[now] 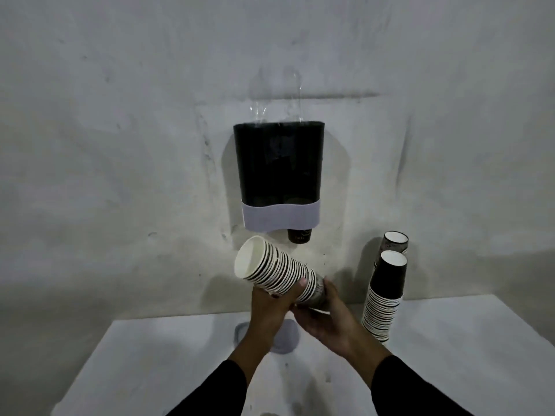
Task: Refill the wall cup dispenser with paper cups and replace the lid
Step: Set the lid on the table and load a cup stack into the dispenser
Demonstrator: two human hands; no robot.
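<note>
On the grey wall, the dark dispenser (278,169) showed one cup (299,235) at its right outlet, while both hands (300,310) gripped a tilted cup stack (276,273) above the white table's (450,370) far edge, lid (289,340) beneath, two stacks (384,295) right.

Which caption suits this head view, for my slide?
Both hands hold a cup stack below the wall dispenser.

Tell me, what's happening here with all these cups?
A person is refilling the cup dispenser on the wall. Both hands, left and right, hold a tilted stack of paper cups below it. Two more stacks stand on the table, and the lid lies there, not yet replaced.
</note>
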